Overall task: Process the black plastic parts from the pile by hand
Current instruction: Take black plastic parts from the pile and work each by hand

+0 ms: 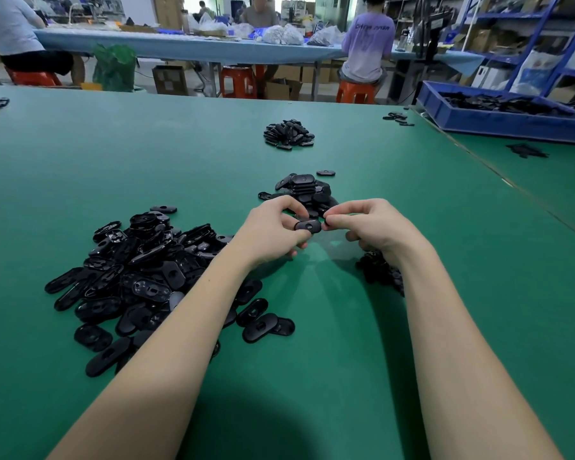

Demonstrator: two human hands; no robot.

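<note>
Head camera, looking forward and down: two bare forearms reach out over a green table (80,144). Between them, raised above the table top, the left hand (273,232) and right hand (375,227) together hold one small black oval plastic part (308,226) with a slot in its middle. The left fingers curl around its left end, pinching it between thumb and fingertips. The right thumb and forefinger pinch at its right end; whether they also hold a second small piece there cannot be told.

To the left of the left forearm lies a large loose pile of black parts (140,270), spread wide and partly hidden under the arm. Just beyond the hands sits a smaller heap (304,190). Farther back is another small heap (289,133). A dark cluster of small bits (379,270) lies under the right wrist, partly hidden.

At the far right, a blue bin (498,119) holds more black pieces. Beyond the table, people sit on orange stools at a long bench.

As a judgement: work is well underway but far from finished. The small heaps are probably finished parts, while the large pile, seemingly the supply, remains much bigger.
</note>
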